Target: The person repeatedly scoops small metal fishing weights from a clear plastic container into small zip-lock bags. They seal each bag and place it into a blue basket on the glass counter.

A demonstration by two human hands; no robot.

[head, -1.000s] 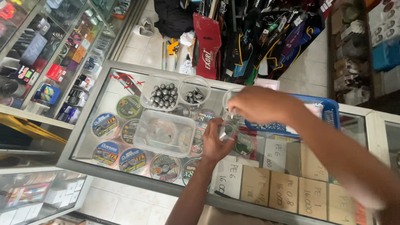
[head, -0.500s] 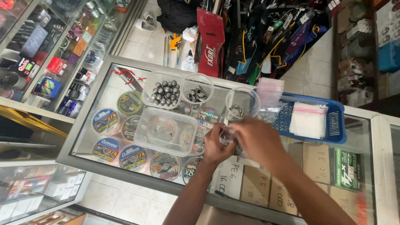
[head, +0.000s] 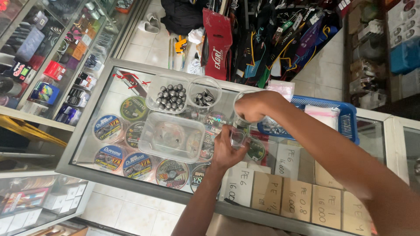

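Left hand (head: 225,150) sits low over the glass countertop (head: 131,94), fingers curled up around a small clear plastic bag (head: 238,136), pinching it at its lower part. The bag is see-through and crinkled, standing roughly upright between the two hands; whether anything lies in it cannot be made out.

Right hand (head: 253,106) hangs just above the bag, knuckles up, fingers bunched downward and closed at the bag's mouth. It covers part of a clear round tub (head: 239,101) behind it; whether the fingertips hold anything small cannot be told.

Left of the hands, on the glass, a clear rectangular plastic container (head: 172,136) lies flat, with only faint shapes showing through it. Beyond it stand two more clear tubs side by side: one filled with grey round metal balls (head: 171,97), the next holding a smaller heap of dark elongated metal pieces (head: 204,98).

Right of the hands, a blue plastic basket (head: 348,114) rests on the counter with flat clear packets (head: 323,114) in it.

Under the glass: round spools of fishing line (head: 108,127) with colourful labels on the left, brown cardboard boxes (head: 298,199) in a row at the near edge. Behind the counter, hanging bags and packaged gear against a tiled floor.
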